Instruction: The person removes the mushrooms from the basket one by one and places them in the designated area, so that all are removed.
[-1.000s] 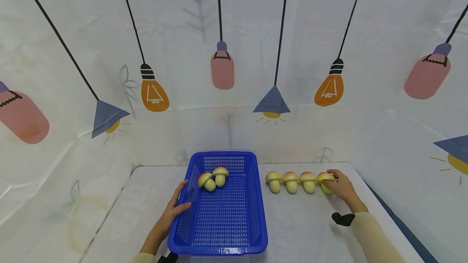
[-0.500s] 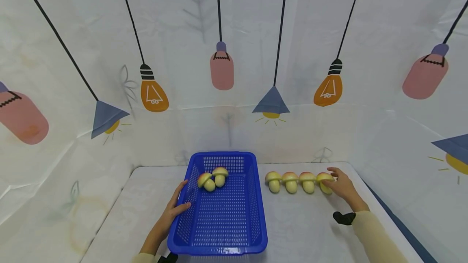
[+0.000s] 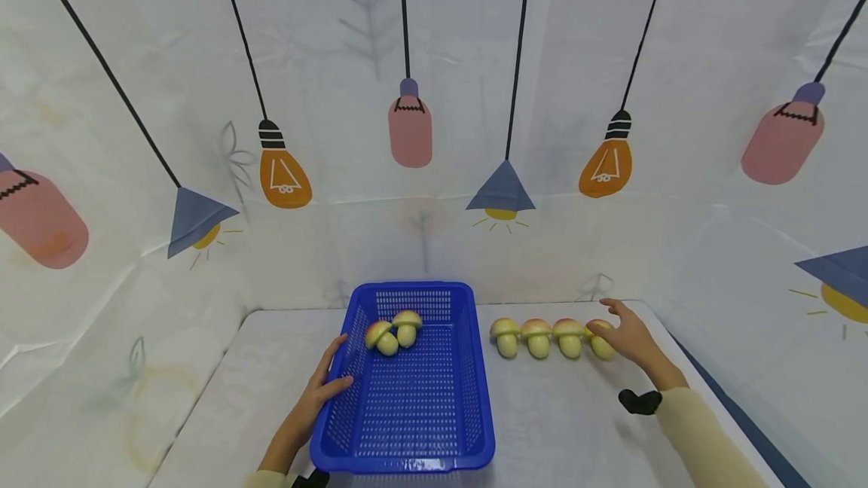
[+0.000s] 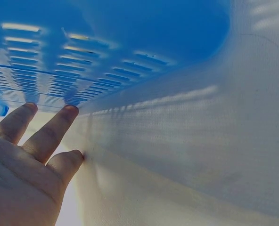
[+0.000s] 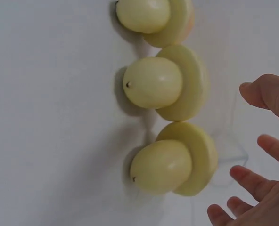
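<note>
My left hand [image 3: 317, 390] holds the left side of a blue plastic basket [image 3: 480, 398], thumb over the rim. In the left wrist view, the fingers [image 4: 50, 136] reach against the slotted outer wall. Two toy mushrooms, one tilted [image 3: 383, 337] and one more upright [image 3: 407, 327], lie inside near the far left. Several more toy mushrooms stand in a row right of the basket. My right hand [image 3: 634, 337] is beside the rightmost mushroom [image 3: 601, 345], fingers spread and holding nothing. In the right wrist view a gap shows between the hand and the end mushroom [image 5: 163, 165].
Everything stands on a white-covered table [image 3: 542, 420]. Behind it and at both sides hangs a pale sheet [image 3: 434, 247] printed with lamps. A black band [image 3: 640, 402] is at the right wrist.
My right hand has let go of the rightmost mushroom, spreading its fingers and lifting slightly away. The left hand, basket and mushrooms keep their places.
</note>
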The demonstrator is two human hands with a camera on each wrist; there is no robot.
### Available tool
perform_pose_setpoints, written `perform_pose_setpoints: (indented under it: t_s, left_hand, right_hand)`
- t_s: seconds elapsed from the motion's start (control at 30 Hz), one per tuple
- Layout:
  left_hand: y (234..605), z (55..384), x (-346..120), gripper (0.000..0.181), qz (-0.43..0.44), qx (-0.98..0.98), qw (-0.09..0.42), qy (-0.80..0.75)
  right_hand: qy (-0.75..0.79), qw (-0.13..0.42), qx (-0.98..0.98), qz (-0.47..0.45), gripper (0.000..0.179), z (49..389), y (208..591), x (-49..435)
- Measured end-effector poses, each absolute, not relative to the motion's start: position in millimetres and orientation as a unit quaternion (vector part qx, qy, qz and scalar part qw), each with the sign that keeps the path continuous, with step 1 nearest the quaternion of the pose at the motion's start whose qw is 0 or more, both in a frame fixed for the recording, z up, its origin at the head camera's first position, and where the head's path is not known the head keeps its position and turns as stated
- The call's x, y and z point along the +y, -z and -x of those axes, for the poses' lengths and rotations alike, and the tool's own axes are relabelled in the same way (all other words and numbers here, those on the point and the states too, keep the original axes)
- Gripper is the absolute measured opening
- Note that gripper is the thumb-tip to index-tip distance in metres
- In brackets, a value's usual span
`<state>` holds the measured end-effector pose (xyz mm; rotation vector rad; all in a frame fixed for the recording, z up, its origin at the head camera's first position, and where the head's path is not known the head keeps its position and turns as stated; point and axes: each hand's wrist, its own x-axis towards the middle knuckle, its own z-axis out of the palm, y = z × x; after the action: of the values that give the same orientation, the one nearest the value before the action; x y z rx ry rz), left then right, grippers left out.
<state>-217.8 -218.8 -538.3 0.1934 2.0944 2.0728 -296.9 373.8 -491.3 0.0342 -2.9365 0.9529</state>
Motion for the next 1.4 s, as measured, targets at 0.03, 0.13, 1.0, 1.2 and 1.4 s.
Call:
perform_pose_setpoints:
  t_s: [0.03, 0.13, 1.0, 1.2, 1.4]
  left_hand:
    - [538, 218, -219, 0.074, -0.064, 0.706, 0.093, -0.699]
    - [538, 217, -218, 0.074, -0.060, 0.708, 0.088, -0.698]
    - [539, 217, -217, 0.074, -0.059, 0.714, 0.076, -0.693]
    - [540, 218, -217, 0.074, -0.060, 0.712, 0.078, -0.695]
    - [540, 218, -218, 0.074, -0.064, 0.710, 0.080, -0.697]
  right_hand:
    - [-0.307, 0.032, -0.951, -0.014, 0.079, 298, 490, 372]
    - [-0.311, 0.037, -0.949, -0.022, 0.080, 300, 483, 363]
    - [-0.375, 0.043, -0.909, -0.175, 0.079, 298, 455, 237]
    - [-0.372, 0.040, -0.906, -0.197, 0.080, 296, 455, 208]
    - [-0.381, 0.008, -0.904, -0.195, 0.083, 292, 450, 181]
